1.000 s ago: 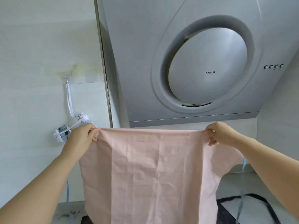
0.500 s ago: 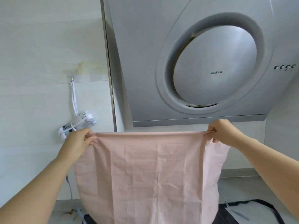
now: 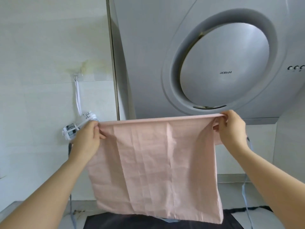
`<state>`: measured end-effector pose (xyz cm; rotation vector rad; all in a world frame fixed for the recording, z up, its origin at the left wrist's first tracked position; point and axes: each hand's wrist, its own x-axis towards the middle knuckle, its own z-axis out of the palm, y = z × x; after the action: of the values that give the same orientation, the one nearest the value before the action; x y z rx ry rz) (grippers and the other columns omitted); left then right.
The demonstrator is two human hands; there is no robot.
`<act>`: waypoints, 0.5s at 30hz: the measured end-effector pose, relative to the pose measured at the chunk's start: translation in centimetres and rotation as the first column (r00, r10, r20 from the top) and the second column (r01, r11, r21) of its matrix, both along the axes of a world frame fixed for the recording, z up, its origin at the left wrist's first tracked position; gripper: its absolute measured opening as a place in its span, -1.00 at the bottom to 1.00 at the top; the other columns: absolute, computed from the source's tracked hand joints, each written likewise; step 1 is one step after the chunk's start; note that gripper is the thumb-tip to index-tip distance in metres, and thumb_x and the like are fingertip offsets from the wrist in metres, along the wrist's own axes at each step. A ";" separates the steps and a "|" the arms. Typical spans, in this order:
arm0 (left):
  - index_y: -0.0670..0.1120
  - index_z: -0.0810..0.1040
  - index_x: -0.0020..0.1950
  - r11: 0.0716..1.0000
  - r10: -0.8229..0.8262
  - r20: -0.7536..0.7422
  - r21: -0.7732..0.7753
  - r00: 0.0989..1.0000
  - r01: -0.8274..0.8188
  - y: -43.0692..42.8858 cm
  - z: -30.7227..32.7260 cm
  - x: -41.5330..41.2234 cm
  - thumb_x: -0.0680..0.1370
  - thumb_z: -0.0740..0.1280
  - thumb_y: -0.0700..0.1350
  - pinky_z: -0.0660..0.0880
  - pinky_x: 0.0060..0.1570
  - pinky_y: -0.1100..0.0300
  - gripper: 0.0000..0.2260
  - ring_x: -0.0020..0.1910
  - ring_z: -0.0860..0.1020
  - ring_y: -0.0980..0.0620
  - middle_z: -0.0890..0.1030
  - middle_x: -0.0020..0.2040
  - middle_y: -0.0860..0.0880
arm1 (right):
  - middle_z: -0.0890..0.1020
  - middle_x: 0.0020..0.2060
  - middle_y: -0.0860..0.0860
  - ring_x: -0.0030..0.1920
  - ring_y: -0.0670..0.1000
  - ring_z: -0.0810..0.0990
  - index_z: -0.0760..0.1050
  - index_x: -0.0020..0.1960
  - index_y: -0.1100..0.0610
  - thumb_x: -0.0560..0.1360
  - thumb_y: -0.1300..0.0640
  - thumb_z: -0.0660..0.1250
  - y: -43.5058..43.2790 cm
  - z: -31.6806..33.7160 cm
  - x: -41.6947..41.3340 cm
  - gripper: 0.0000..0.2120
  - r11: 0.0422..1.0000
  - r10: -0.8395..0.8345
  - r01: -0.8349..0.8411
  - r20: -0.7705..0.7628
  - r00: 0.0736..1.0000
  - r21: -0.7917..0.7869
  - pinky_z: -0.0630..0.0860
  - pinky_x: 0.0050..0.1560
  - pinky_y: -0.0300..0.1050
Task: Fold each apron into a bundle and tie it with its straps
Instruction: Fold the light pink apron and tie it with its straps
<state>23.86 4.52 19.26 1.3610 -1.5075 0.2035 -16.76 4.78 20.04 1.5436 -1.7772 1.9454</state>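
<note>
A pale pink apron (image 3: 158, 164) hangs in mid-air at the centre of the view, held up by its top edge in front of a grey range hood (image 3: 206, 55). Compared with a second ago, its bottom edge has come into view and now swings clear above the dark cloth (image 3: 105, 223) lying on the counter below. The top edge also runs higher on the right side than before. This suggests the apron has been lifted and shortened by a fold, so the folding looks under way, while the tying has not begun.

The cloth looks thin and soft, doubled over, with faint vertical and horizontal creases across its face. The top edge is pulled fairly straight and the lower corners droop slightly.

The left hand (image 3: 85, 141) pinches the top left corner, thumb and fingers closed on the fabric. The right hand (image 3: 231, 129) pinches the top right corner in the same closed grip.

A thin grey-blue strap (image 3: 245, 192) trails down below the right hand, and another strap (image 3: 71, 207) hangs by the left forearm.

On the tiled wall to the left, a white bundle (image 3: 72, 129), tied up, hangs from a hook (image 3: 76, 78).
</note>
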 end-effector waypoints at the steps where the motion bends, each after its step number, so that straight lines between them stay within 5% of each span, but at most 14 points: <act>1: -0.07 0.51 -0.06 0.999 -0.031 0.047 0.034 0.998 0.029 -0.1 -0.2 -0.1 0.59 0.20 -0.23 0.44 -0.05 0.09 -0.88 -0.14 0.60 0.05 0.66 -0.23 0.01 | 0.60 -0.21 0.09 -0.16 0.14 0.58 0.46 -0.14 0.10 0.53 0.25 0.09 0.0 -0.2 0.0 -0.81 1.000 -0.001 0.001 0.003 1.000 -0.008 0.47 -0.13 -0.15; 4: 0.00 0.55 -0.13 0.994 -0.045 0.061 0.103 0.997 0.038 0.3 -1.4 0.2 0.54 0.30 -0.24 0.52 0.02 -0.02 -0.86 -0.10 0.64 0.05 0.66 -0.26 0.15 | 0.56 -0.15 0.11 -0.13 0.08 0.44 0.52 -0.03 0.25 0.52 0.34 0.14 1.0 -0.8 -0.6 -0.82 0.999 -0.039 0.036 -0.117 0.992 -0.030 0.20 -0.26 -0.20; 8: -0.04 0.49 -0.06 0.997 0.021 -0.100 0.079 0.995 -0.013 0.4 -1.3 -0.6 0.59 0.16 -0.27 0.53 -0.02 -0.02 -0.82 -0.16 0.64 -0.03 0.63 -0.35 0.09 | 0.53 -0.09 0.13 -0.08 0.17 0.49 0.57 0.04 0.29 0.43 0.43 0.27 1.4 -1.0 -1.0 -0.78 0.999 -0.044 0.037 -0.314 0.948 -0.029 0.26 -0.09 -0.23; 12: -0.06 0.49 0.08 0.996 -0.064 -0.215 0.054 0.975 0.077 0.5 -0.6 -2.1 0.55 0.03 -0.38 0.55 0.01 -0.02 -0.67 -0.22 0.65 -0.04 0.63 -0.12 -0.12 | 0.44 -0.13 0.04 -0.14 0.10 0.45 0.56 -0.06 0.23 0.41 0.40 0.24 1.4 -0.8 -0.5 -0.81 0.997 -0.017 0.030 -0.187 0.982 0.067 0.24 -0.16 -0.18; 15: -0.14 0.52 -0.10 1.000 0.016 -0.201 -0.023 0.979 -0.021 1.2 -0.3 -3.0 0.53 0.09 -0.33 0.41 -0.10 0.11 -0.77 -0.13 0.57 -0.08 0.60 -0.20 -0.06 | 0.50 -0.05 0.09 -0.12 0.05 0.44 0.48 -0.02 0.22 0.46 0.34 0.17 2.3 -0.6 0.3 -0.84 0.998 -0.029 0.026 -0.064 0.998 -0.057 0.28 -0.16 -0.19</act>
<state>20.89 5.72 18.92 1.3342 -1.3198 0.0929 -16.42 7.11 19.40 1.5377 -1.6951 1.8933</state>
